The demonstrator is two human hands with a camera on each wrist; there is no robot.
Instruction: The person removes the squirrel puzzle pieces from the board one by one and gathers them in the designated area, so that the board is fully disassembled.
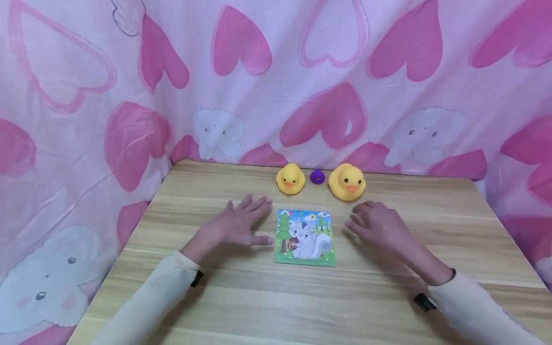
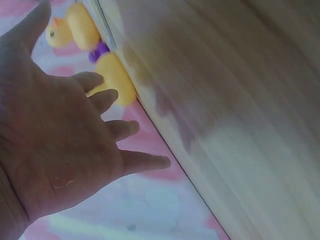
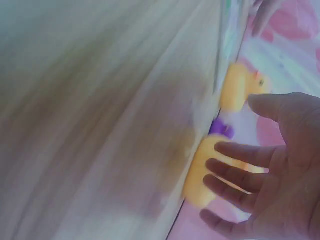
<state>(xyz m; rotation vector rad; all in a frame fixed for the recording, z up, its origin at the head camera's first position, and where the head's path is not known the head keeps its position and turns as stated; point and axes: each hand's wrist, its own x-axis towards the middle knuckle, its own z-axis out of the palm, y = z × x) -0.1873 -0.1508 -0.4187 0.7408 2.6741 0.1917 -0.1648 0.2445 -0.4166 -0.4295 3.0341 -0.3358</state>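
Note:
A square picture puzzle [image 1: 304, 238] with a grey squirrel holding an acorn lies flat on the table. To its left my left hand [image 1: 239, 223] is spread, palm down, the thumb tip right at the puzzle's edge. My right hand [image 1: 379, 224] hovers on the other side with its fingers slightly bent, holding nothing. Both wrist views show the fingers apart, the left palm [image 2: 60, 135] and the right palm [image 3: 285, 175] bare. Behind the puzzle stand a smaller yellow duck [image 1: 291, 180], a tiny purple duck [image 1: 317, 177] and a larger yellow duck [image 1: 347, 183].
The wood-grain table [image 1: 276, 306] ends at a pink curtain [image 1: 258, 96] with hearts, which hangs along the back and both sides. A small black device [image 1: 424, 302] sits under the right wrist, and another [image 1: 196, 279] under the left.

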